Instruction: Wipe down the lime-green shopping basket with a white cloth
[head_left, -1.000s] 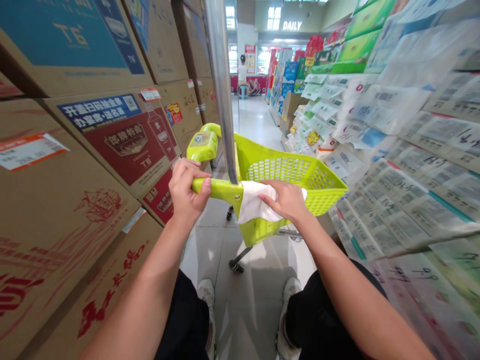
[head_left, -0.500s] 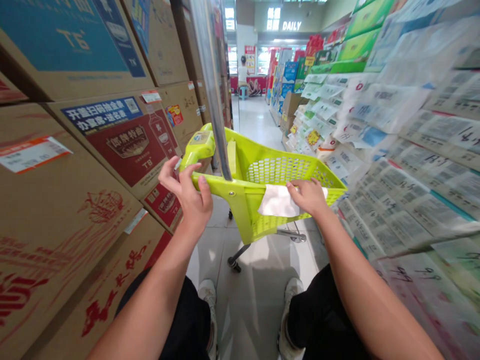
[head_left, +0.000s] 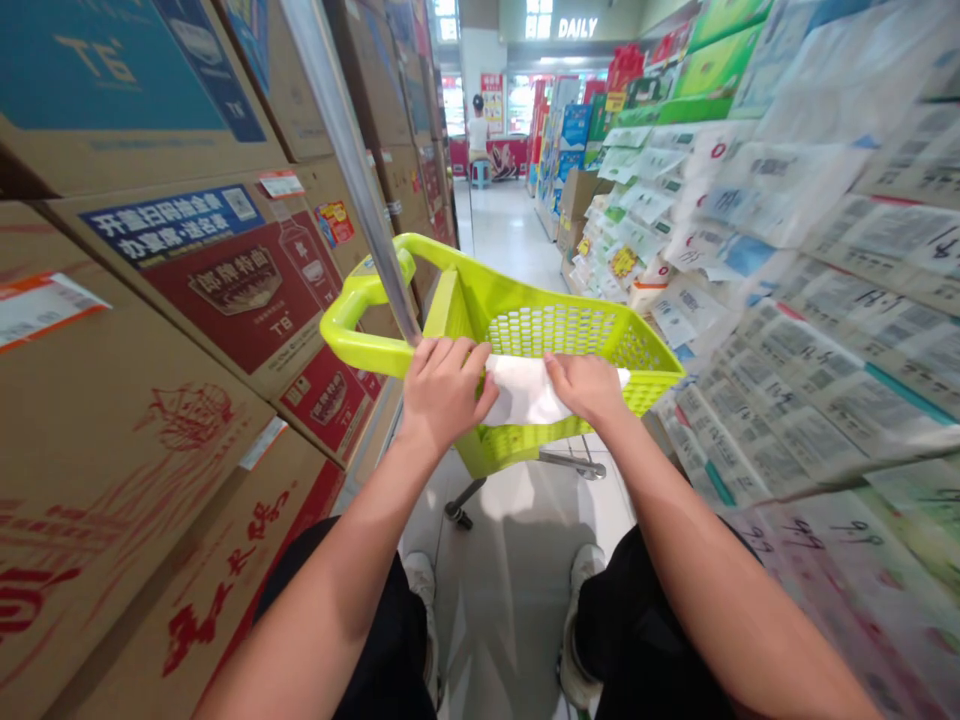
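A lime green plastic shopping cart [head_left: 570,330] stands in the aisle in front of me, its looped handle [head_left: 352,325] turned toward the left. My left hand [head_left: 444,388] grips the near rim of the basket, fingers curled over it, at the foot of a slanted metal pole [head_left: 346,160]. My right hand [head_left: 585,385] presses a white cloth [head_left: 521,392] flat against the same rim, just right of my left hand. The cloth drapes over the edge between both hands.
Stacked cardboard cartons [head_left: 150,330] with red and blue prints wall the left side. Shelves of packaged goods in pale wrappers [head_left: 810,300] line the right. The tiled aisle [head_left: 510,235] runs ahead to a person [head_left: 477,125] far off. My shoes [head_left: 581,590] rest below the cart.
My left hand let go of the handle bar and moved right onto the basket rim beside the cloth. The cart swung, handle turning left. My right hand wiped leftward with the cloth.
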